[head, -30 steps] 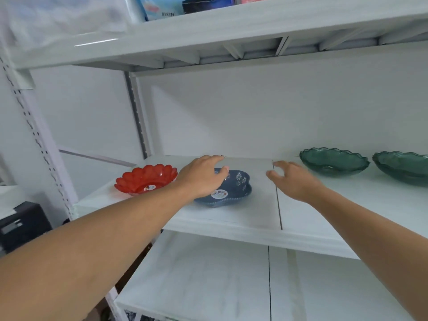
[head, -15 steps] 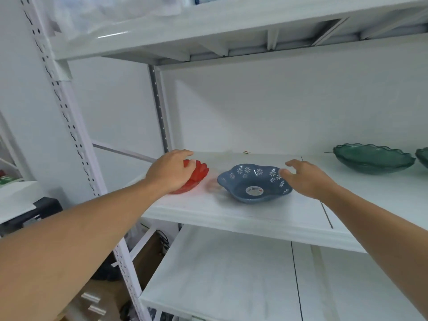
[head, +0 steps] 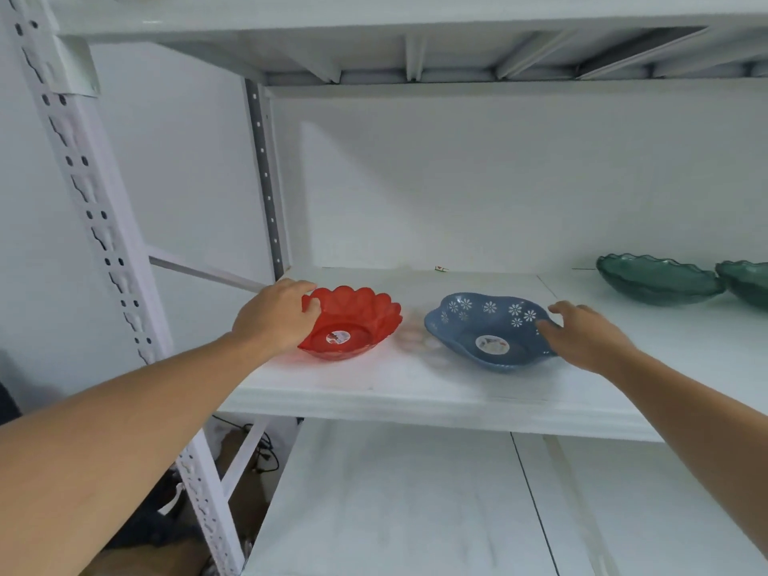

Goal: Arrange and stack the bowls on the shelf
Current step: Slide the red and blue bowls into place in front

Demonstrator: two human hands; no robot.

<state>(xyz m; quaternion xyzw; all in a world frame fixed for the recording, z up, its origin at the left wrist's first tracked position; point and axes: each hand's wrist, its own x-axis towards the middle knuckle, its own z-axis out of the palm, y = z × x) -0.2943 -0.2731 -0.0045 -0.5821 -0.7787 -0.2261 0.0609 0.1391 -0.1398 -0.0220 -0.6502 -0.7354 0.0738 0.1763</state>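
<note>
While the left hand pinches the left rim of the translucent red scalloped plastic bowl on the white shelf board, the blue flower-patterned bowl sits just right of it, the right hand's spread fingers touching its right rim, two green wavy-edged bowls farther right.

Nothing readable here tbh. The red bowl and the blue bowl each have a round sticker in the bottom, but the print's way too blurry.
</note>
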